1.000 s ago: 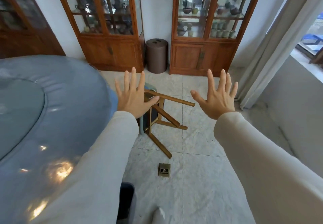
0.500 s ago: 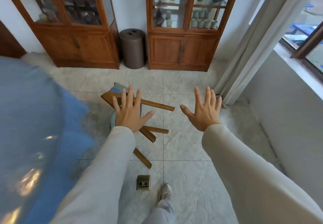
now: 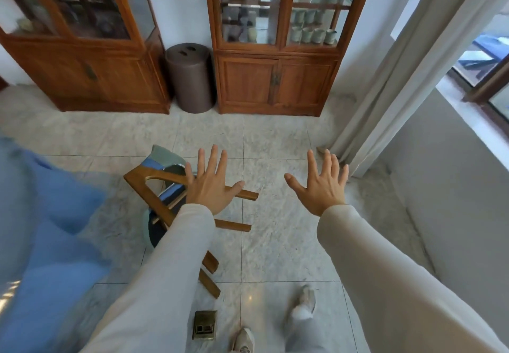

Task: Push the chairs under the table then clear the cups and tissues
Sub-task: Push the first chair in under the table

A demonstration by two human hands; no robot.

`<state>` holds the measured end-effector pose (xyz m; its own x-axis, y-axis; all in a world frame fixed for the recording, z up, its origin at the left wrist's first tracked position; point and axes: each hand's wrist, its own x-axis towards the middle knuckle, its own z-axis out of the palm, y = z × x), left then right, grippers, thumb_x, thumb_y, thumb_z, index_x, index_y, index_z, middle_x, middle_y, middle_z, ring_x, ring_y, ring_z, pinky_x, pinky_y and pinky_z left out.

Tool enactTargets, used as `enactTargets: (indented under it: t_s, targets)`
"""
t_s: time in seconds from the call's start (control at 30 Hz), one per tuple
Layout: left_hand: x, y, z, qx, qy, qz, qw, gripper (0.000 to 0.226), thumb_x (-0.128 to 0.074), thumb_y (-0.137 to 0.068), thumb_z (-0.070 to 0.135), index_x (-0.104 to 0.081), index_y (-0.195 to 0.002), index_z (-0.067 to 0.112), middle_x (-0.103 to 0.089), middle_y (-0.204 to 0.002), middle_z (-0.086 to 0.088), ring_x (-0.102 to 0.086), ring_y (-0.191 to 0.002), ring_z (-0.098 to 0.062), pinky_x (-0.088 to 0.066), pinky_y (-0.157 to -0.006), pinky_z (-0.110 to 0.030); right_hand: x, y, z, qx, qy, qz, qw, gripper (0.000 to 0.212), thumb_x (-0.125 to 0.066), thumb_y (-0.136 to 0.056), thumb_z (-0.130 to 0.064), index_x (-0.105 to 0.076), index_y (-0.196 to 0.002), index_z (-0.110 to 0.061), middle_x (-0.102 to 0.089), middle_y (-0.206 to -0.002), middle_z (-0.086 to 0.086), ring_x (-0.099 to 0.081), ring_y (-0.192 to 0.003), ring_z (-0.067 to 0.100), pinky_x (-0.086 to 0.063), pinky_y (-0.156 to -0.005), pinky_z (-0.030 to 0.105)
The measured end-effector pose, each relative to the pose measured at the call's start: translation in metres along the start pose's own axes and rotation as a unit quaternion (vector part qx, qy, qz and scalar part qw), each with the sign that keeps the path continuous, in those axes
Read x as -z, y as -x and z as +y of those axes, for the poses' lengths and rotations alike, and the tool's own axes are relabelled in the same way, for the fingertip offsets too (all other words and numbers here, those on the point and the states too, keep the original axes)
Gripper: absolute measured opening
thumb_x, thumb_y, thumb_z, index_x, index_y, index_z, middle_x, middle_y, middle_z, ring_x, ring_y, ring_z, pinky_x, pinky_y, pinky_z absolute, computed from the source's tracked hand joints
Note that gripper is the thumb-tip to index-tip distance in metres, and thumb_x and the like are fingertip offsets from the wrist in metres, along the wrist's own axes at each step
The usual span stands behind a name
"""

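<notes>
Closer now than a moment ago, with the table (image 3: pixel 41 228) slid to our left, we hold both hands spread wide and empty: left hand (image 3: pixel 212 187) over the chair (image 3: pixel 165 201), right hand (image 3: pixel 321 187) over bare floor (image 3: pixel 275 228). Tipped on its side beside the table, the chair looks like stiff, fairly heavy wood; we would grip a leg and the seat rail.

Brown-framed chair (image 3: pixel 154 187), blue-green cushion (image 3: pixel 161 157)
</notes>
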<state>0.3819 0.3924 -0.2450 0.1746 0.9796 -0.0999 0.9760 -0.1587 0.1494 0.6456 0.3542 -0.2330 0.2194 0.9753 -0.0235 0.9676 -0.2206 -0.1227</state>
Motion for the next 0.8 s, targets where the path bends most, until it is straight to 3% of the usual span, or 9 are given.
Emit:
enactTargets:
  t_s: [0.5,0.8]
  targets:
    - [-0.02,-0.234,0.107,0.138,0.0,-0.029,0.99,0.097,-0.016,-0.089,0.081,0.02,-0.159,0.024,0.035,-0.163,-0.007,0.029,-0.151,-0.032,0.012,-0.118,-0.062,-0.006,-0.297,0.085,0.1,0.01,-0.038,0.994,0.094,-0.011,-0.085,-0.086,0.002,-0.158,-0.029,0.004,-0.165,0.017,0.007,-0.152,0.035,0.009,-0.118,0.061]
    - [-0.022,-0.327,0.105,0.219,-0.032,-0.056,0.974,0.1,-0.015,-0.088,0.082,0.021,-0.158,0.022,0.033,-0.163,-0.01,0.026,-0.152,-0.034,0.006,-0.12,-0.064,-0.022,-0.428,0.071,0.158,0.005,-0.083,0.984,0.096,-0.011,-0.083,-0.087,0.006,-0.158,-0.03,0.007,-0.165,0.018,0.01,-0.152,0.035,0.009,-0.118,0.061]
